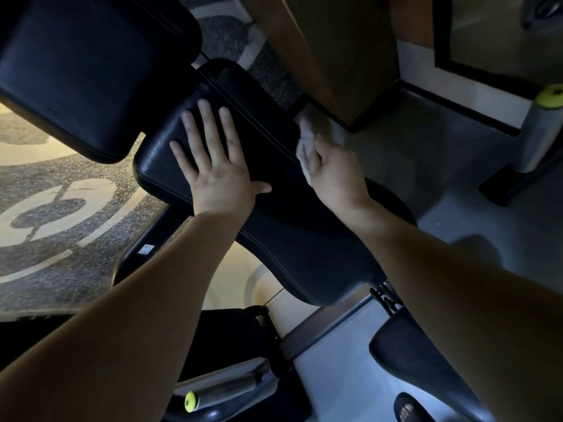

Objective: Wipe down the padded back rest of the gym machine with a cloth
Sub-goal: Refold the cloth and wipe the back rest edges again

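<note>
The left hand point(217, 166) is lying flat on the black back rest point(274, 208), its fingers point(207, 123) spread wide and holding nothing. The right hand point(332, 172) is closing its fingers around a pale cloth point(307, 138), pressing it against the far edge of the back rest. A second black pad point(88, 71) is sitting just beyond the back rest at upper left. A metal handle point(225, 391) with a yellow end cap is showing below, near the patterned floor point(45, 208).
</note>
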